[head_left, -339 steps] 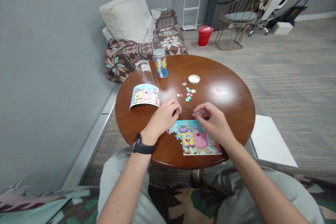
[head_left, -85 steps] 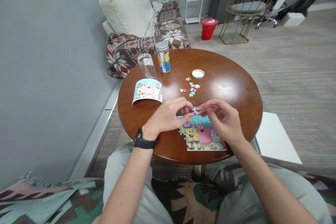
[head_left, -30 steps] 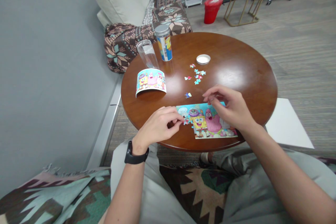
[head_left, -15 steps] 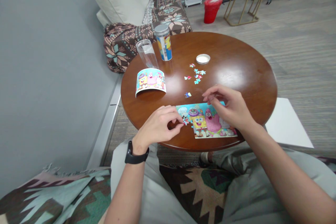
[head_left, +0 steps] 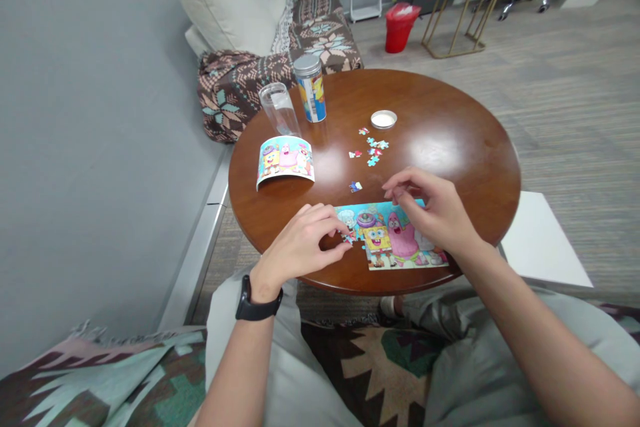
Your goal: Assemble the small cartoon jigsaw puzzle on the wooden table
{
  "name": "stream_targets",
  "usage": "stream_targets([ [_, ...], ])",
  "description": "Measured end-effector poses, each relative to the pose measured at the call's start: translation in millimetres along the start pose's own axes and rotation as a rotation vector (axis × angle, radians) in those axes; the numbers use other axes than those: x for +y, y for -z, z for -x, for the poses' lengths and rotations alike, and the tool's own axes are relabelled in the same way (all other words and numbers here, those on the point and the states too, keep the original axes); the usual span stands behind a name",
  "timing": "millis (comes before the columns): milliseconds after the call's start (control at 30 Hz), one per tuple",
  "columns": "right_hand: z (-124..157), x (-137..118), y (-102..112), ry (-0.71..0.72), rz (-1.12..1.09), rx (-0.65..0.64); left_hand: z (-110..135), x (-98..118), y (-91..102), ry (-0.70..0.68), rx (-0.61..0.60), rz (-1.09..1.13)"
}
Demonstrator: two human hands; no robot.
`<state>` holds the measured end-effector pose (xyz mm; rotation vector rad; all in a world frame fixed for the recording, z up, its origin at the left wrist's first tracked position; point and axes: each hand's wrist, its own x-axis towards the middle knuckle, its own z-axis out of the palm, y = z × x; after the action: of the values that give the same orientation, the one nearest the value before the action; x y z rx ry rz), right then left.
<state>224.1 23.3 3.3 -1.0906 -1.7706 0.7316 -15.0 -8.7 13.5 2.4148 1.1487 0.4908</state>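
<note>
A partly built cartoon jigsaw puzzle [head_left: 395,240] lies at the near edge of a round brown table [head_left: 450,147]. My left hand [head_left: 305,247], with a black watch on the wrist, pinches a small puzzle piece [head_left: 349,238] against the puzzle's left edge. My right hand [head_left: 435,213] hovers over the puzzle's top edge, fingers curled in a pinch; whether it holds anything is hidden. One loose piece [head_left: 356,186] lies just beyond the puzzle. Several more loose pieces [head_left: 371,149] lie mid-table.
A curled reference picture [head_left: 285,159], a clear plastic tube [head_left: 279,110], a printed canister [head_left: 310,88] and a white lid [head_left: 383,119] sit on the table's far left and middle. A cushioned bench, red bin [head_left: 399,27] and gold chair stand beyond. A white stool [head_left: 545,247] is at right.
My hands came apart from the middle; the left one dropped to the puzzle's left edge with a piece. One piece now lies alone beyond the puzzle. The camera shifted slightly.
</note>
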Motion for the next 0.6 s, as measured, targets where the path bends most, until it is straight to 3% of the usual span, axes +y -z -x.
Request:
stream_targets([
  [300,-2.9,3.1,0.3,-0.122,0.011,0.148,-0.3,1.8,2.7,0.013,-0.001,-0.011],
  [600,-2.9,2.2,-0.6,-0.151,-0.037,0.152,0.2,2.7,3.9,0.053,-0.014,0.011],
])
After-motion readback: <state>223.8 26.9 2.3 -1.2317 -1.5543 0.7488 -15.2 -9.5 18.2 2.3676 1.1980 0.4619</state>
